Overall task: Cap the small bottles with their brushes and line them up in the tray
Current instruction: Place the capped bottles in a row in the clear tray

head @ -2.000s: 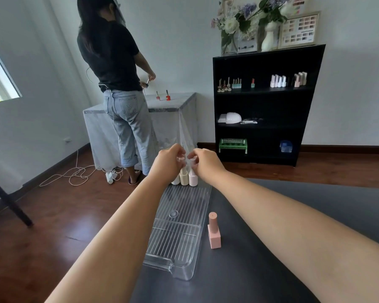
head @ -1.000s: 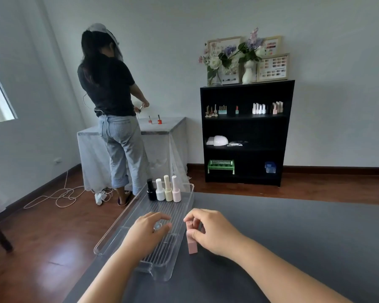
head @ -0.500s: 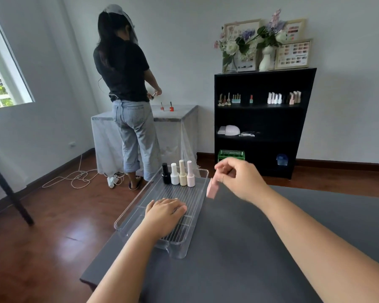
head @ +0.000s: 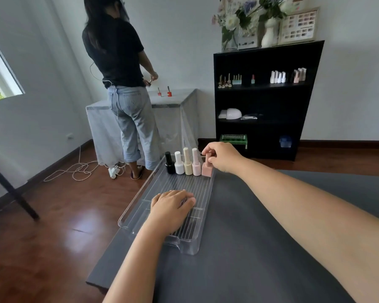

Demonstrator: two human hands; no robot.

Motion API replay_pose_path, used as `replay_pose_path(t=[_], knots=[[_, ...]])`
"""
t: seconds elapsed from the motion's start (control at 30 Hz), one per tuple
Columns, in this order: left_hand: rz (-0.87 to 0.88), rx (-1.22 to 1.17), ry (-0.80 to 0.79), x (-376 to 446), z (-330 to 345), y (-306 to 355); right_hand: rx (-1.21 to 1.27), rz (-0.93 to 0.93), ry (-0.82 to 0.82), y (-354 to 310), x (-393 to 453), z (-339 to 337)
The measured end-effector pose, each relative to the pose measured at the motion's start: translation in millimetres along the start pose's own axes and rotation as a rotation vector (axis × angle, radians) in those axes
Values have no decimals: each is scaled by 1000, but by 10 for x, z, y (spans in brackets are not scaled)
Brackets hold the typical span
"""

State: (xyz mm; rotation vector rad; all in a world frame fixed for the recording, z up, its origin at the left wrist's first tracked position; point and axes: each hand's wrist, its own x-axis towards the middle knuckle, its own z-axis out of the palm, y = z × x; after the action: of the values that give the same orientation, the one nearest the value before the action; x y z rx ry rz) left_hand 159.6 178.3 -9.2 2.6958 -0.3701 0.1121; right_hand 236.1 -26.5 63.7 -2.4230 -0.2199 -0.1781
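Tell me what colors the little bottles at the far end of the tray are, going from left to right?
black bottle → white bottle → cream bottle → pale pink bottle → peach-pink bottle, which the right hand holds by its cap.

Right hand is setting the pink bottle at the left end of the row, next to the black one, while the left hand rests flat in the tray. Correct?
Not quite. In the head view the right hand sets the pink bottle at the row's right end, beside the pale pink bottle; the black bottle is at the far left. The left hand does rest flat in the tray.
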Motion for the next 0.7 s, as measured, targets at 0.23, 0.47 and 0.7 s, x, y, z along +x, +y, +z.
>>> replay_pose_path(t=[0.23,0.47,0.7], knots=[[6,-11,2,-8,13,-23,-38,10,9,40,189,103],[5,-18,2,-5,8,-14,-49,3,24,49,288,165],[4,-19,-10,-24,-5,-12,11,25,-11,44,215,117]])
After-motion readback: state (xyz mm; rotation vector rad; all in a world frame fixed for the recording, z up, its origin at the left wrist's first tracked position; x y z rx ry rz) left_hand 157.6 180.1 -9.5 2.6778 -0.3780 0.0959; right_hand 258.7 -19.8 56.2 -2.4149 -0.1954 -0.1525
